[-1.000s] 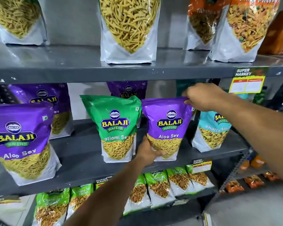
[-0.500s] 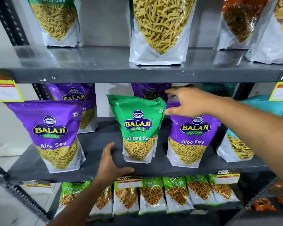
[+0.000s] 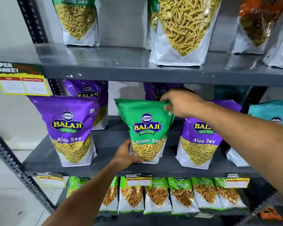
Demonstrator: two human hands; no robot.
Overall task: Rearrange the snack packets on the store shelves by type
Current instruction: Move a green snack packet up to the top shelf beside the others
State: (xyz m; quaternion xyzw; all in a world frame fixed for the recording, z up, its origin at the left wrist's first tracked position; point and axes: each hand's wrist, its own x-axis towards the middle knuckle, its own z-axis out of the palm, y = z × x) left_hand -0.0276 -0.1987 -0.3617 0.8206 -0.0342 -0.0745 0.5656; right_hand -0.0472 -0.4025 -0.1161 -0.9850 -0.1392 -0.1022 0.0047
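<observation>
A green Ratlami Sev packet (image 3: 145, 128) stands upright in the middle of the grey middle shelf (image 3: 44, 159). My right hand (image 3: 181, 103) pinches its top right corner. My left hand (image 3: 125, 154) grips its bottom left corner. A purple Aloo Sev packet (image 3: 69, 128) stands to its left and another purple Aloo Sev packet (image 3: 201, 141) to its right, partly behind my right forearm. Two more purple packets (image 3: 91, 93) stand behind, at the back of the shelf. More green Ratlami Sev packets (image 3: 75, 20) stand on the top shelf.
A teal packet (image 3: 271, 111) stands at the far right of the middle shelf. The top shelf also holds a large sev packet (image 3: 183, 30) and an orange packet (image 3: 255, 25). Several green Chana Jor Garam packets (image 3: 155, 194) line the bottom shelf. Yellow price tags (image 3: 21, 85) hang on the shelf edges.
My right hand left the purple Aloo Sev packet and took the green packet's top corner. My left hand rose from the shelf edge to the green packet's bottom. The view shifted left.
</observation>
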